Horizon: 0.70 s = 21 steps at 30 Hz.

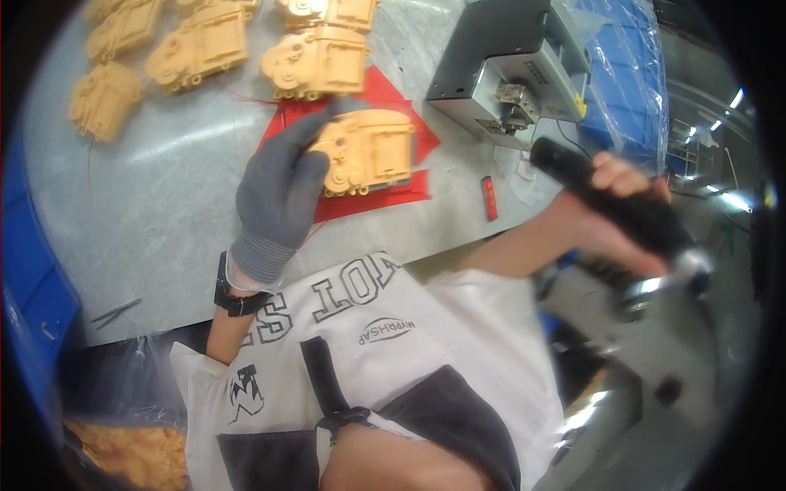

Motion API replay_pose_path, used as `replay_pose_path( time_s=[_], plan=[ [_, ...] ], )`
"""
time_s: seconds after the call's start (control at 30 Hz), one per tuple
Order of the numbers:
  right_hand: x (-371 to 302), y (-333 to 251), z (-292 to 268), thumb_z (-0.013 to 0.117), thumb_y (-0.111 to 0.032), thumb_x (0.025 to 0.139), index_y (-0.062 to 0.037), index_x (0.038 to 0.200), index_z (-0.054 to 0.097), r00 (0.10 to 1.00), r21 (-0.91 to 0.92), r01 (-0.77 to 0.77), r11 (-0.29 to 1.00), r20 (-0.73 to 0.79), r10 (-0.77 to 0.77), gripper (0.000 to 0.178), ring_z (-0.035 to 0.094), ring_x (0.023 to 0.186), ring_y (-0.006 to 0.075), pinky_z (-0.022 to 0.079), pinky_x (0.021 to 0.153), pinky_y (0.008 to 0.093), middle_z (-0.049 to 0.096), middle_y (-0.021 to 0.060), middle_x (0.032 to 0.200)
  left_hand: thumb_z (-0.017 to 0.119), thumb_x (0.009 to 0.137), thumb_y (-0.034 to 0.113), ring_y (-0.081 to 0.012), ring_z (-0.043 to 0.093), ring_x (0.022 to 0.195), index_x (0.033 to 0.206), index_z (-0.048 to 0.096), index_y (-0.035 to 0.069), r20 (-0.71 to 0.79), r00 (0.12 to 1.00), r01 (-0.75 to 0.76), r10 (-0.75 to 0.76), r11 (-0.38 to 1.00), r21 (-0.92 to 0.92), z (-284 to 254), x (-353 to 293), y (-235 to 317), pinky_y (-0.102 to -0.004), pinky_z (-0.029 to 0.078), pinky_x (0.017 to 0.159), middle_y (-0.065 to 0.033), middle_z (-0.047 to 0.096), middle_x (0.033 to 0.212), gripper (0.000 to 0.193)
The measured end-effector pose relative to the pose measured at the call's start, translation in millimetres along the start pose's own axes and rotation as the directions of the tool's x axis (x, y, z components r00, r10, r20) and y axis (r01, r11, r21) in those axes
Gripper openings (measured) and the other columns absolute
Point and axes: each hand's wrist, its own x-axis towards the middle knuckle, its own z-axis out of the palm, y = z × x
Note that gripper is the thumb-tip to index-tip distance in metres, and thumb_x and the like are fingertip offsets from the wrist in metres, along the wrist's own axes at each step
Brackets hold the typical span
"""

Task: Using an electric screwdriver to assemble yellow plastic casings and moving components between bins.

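Note:
My left hand (282,184), in a grey knit glove, grips the left side of a yellow moulded plastic housing (368,151). This housing rests over a red sheet (401,196) on the metal table and shows round bosses and small holes along its edge. Out to the right, my bare right hand (618,209) is wrapped round a black cylindrical electric screwdriver (565,164), held tilted and apart from the housing. Motion smears the tool's lower right end, so its tip cannot be made out.
Several more yellow housings (201,49) lie at the back left. A grey box-shaped screw feeder (508,74) stands at the back right, with a small red object (489,198) in front of it. Tweezers (115,311) lie near the table's left edge. Blue crates (622,82) flank the table.

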Motion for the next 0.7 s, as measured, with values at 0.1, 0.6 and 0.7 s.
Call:
replay_pose_path(
  time_s=[0.1,0.6,0.7],
  plan=[
    [13,32,-6,0.031,-0.088,0.06,-0.0021,0.099,0.044,0.987,-0.184,-0.019,0.983,-0.161,-0.011,0.095,0.045,0.043,0.0189,0.039,0.045,0.032,0.05,0.0079,0.055,0.052,0.084,0.015,-0.0275,0.059,0.084,0.112,0.056,0.004,0.005,1.0,0.011,-0.011,1.0,0.028,0,1,-3,-0.0333,0.046,0.075,-0.015,0.062,0.095,0.031],
    [-45,20,94,0.038,-0.087,0.06,-0.0022,0.115,0.043,0.878,0.329,-0.258,0.908,0.472,0.079,0.101,0.049,0.046,0.0212,0.042,0.048,0.036,0.052,0.0092,0.065,0.052,0.086,0.016,-0.0199,0.057,0.083,0.118,0.052,0.003,0.072,0.997,-0.012,0.013,1.0,-0.023,-5,0,-3,-0.0291,0.045,0.074,-0.0118,0.06,0.099,0.035],
    [-49,33,108,0.036,-0.089,0.057,0.0002,0.114,0.042,0.871,0.361,-0.31,0.879,0.478,0.111,0.106,0.048,0.044,0.0218,0.041,0.046,0.0355,0.051,0.0107,0.063,0.054,0.083,0.019,-0.0276,0.058,0.078,0.117,0.054,0.007,0.015,0.997,-0.078,0.078,0.997,-0.002,-6,-1,-3,-0.0341,0.045,0.07,-0.0148,0.06,0.091,0.036]
  ],
)
